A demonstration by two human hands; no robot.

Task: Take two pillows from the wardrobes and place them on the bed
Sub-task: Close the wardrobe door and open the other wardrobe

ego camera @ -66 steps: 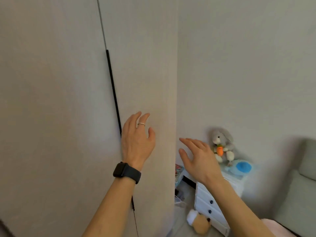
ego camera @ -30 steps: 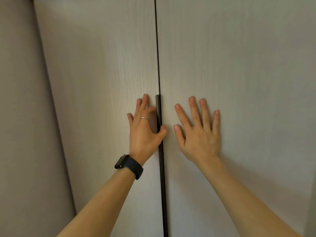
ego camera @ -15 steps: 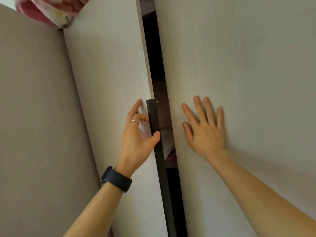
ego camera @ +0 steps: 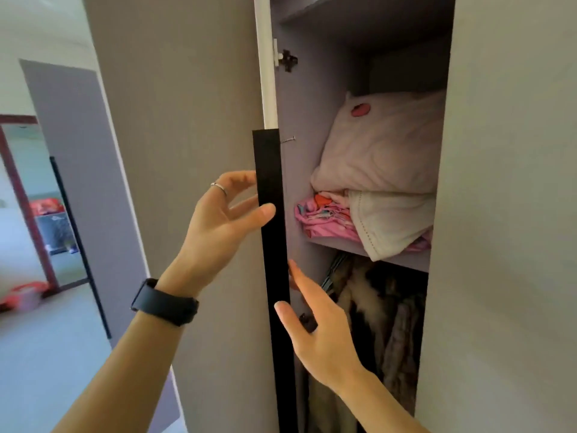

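Note:
The left wardrobe door (ego camera: 193, 120) stands swung open. My left hand (ego camera: 218, 223) pinches its long black handle strip (ego camera: 271, 232), thumb on the front, fingers on the door's outer face. My right hand (ego camera: 315, 326) is open with fingers spread, just inside the opening, below the shelf (ego camera: 337, 245) and beside the handle. On the shelf a pale pink pillow (ego camera: 381, 142) with a red patch lies on top of a cream pillow (ego camera: 390, 220) and folded pink bedding (ego camera: 321, 217). Neither hand touches a pillow. The bed is out of view.
The right wardrobe door (ego camera: 505, 214) is shut and covers the right side of the shelf. Furry coats (ego camera: 374, 307) hang under the shelf. To the left an open doorway (ego camera: 37, 198) leads to another room, with bare floor (ego camera: 46, 354) in front.
The left door has swung from a narrow gap to wide open, revealing the pillows. My right hand left the right door's face and moved down into the opening.

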